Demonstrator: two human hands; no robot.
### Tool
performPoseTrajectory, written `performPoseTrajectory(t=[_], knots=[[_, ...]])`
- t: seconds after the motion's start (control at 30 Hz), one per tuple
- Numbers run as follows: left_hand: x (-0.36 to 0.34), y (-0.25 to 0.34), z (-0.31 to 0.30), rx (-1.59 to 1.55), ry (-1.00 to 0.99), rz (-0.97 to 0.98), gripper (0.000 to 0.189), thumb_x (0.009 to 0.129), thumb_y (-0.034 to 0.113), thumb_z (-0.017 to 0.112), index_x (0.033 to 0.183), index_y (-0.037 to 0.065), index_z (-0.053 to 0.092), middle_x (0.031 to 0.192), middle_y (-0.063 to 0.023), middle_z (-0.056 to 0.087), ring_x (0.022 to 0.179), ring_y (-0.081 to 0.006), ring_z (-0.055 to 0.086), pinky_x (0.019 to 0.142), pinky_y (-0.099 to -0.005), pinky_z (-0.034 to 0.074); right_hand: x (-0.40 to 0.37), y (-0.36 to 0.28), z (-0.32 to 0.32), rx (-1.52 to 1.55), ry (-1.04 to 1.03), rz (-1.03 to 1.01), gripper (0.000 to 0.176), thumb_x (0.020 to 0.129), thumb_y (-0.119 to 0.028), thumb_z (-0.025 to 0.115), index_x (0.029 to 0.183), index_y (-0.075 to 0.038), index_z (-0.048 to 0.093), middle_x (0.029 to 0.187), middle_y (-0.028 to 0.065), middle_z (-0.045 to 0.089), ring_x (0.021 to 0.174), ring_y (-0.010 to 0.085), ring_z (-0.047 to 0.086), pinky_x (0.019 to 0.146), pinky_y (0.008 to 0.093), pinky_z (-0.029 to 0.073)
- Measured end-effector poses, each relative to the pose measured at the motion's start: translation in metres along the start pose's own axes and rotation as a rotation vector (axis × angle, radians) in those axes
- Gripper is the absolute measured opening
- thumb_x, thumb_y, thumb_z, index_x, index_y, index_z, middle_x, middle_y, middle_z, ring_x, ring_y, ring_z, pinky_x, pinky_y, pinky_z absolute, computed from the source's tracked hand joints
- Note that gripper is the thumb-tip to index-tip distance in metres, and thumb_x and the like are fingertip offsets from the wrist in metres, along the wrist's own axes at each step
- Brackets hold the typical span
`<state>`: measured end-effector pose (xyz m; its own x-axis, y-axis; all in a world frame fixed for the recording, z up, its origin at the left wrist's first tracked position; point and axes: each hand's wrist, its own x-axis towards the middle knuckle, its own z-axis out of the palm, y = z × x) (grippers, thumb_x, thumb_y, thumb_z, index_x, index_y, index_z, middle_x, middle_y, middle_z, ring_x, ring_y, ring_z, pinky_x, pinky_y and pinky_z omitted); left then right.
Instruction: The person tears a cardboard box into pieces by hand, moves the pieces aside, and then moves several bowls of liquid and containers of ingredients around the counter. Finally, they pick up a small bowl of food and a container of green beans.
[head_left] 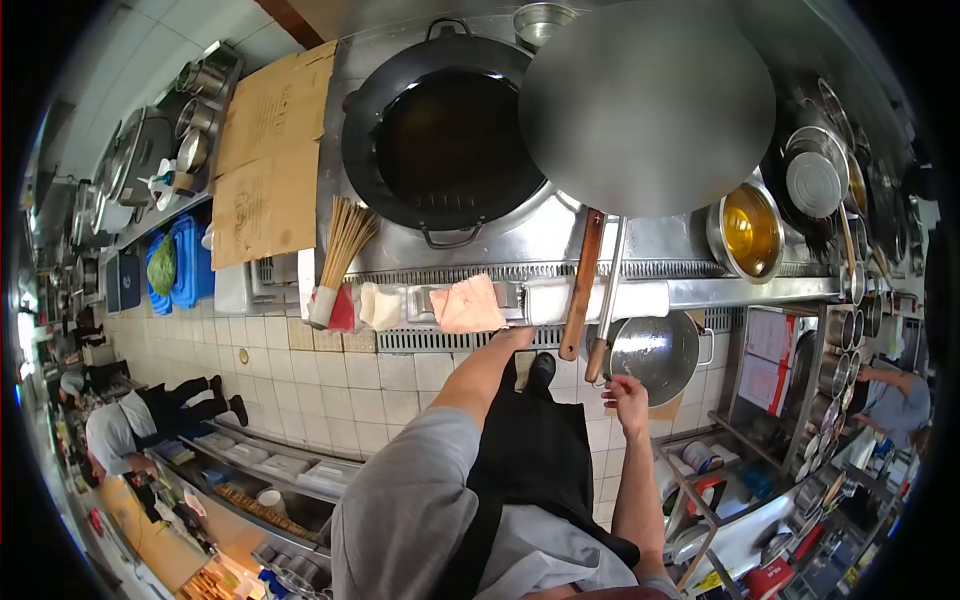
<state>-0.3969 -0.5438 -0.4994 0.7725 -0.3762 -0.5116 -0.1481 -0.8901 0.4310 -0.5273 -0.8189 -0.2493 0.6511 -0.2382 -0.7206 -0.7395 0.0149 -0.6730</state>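
Observation:
My left hand (516, 336) reaches the front edge of the steel counter, beside a folded pink cloth (468, 305); its fingers are hidden. My right hand (627, 398) is closed, fingertips pressed together, at the left rim of a large metal pot (655, 362) below the counter. What it grips there, perhaps the pot's handle, is too small to tell. Just above it ends the wooden grip of a long metal-shafted tool (597, 360). A second wooden handle (580, 295) lies left of that one, both overhanging the counter edge. A black wok (445, 215) with dark liquid stands behind.
A blurred grey oval hides the back right. A bowl of yellow oil (750, 232) sits right, a bamboo brush (345, 240) left, near cardboard (265, 200). Metal shelving (700, 500) stands at the lower right. One person (120, 425) is far left, another (890, 400) far right.

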Motion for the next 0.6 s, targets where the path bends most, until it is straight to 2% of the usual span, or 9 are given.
performPoseTrajectory(t=[0.23, 0.37, 0.43, 0.5, 0.6], knots=[[-0.001, -0.003, 0.003, -0.009, -0.016, -0.007, 0.050, 0.099, 0.026, 0.047, 0.145, 0.009, 0.053, 0.152, -0.0222, 0.050, 0.140, -0.0400, 0.047, 0.119, -0.0525, 0.036, 0.001, -0.017, -0.004, -0.030, -0.007, -0.011, 0.023, 0.101, -0.008, 0.057, 0.120, 0.004, 0.065, 0.099, 0.0109, 0.072, 0.080, 0.0197, 0.073, 0.065, 0.0310, 0.059], [0.032, -0.036, 0.074, -0.321, -0.034, -0.090, 0.044, 0.096, 0.021, 0.051, 0.135, 0.004, 0.060, 0.138, -0.0287, 0.058, 0.130, -0.0428, 0.055, 0.111, -0.0534, 0.042, -0.003, -0.016, -0.007, -0.049, 0.026, -0.023, 0.024, 0.099, -0.008, 0.059, 0.120, 0.004, 0.065, 0.097, 0.0116, 0.073, 0.080, 0.0204, 0.073, 0.064, 0.0325, 0.058], [0.033, -0.027, 0.077, -0.274, -0.016, -0.049, 0.042, 0.095, 0.020, 0.053, 0.132, 0.001, 0.062, 0.133, -0.0320, 0.060, 0.126, -0.0441, 0.057, 0.109, -0.0535, 0.043, -0.008, -0.019, -0.009, -0.033, 0.063, -0.005, 0.024, 0.099, -0.008, 0.059, 0.119, 0.004, 0.065, 0.096, 0.0117, 0.073, 0.080, 0.0201, 0.073, 0.063, 0.0324, 0.058], [0.022, -0.020, 0.053, -0.130, 0.093, 0.033, 0.041, 0.095, 0.017, 0.053, 0.129, -0.003, 0.061, 0.131, -0.0351, 0.060, 0.125, -0.0452, 0.058, 0.110, -0.0523, 0.042, -0.007, -0.017, -0.009, -0.013, 0.078, -0.005, 0.023, 0.099, -0.008, 0.059, 0.119, 0.004, 0.065, 0.096, 0.0116, 0.073, 0.080, 0.0198, 0.073, 0.063, 0.0324, 0.058], [0.017, -0.015, 0.040, -0.131, 0.126, 0.048, 0.041, 0.093, 0.013, 0.053, 0.129, -0.004, 0.062, 0.132, -0.0346, 0.059, 0.126, -0.0449, 0.057, 0.110, -0.0519, 0.042, -0.007, -0.017, -0.007, 0.003, 0.088, -0.016, 0.023, 0.099, -0.009, 0.060, 0.118, 0.003, 0.066, 0.095, 0.0113, 0.072, 0.080, 0.0196, 0.073, 0.063, 0.0323, 0.058]])
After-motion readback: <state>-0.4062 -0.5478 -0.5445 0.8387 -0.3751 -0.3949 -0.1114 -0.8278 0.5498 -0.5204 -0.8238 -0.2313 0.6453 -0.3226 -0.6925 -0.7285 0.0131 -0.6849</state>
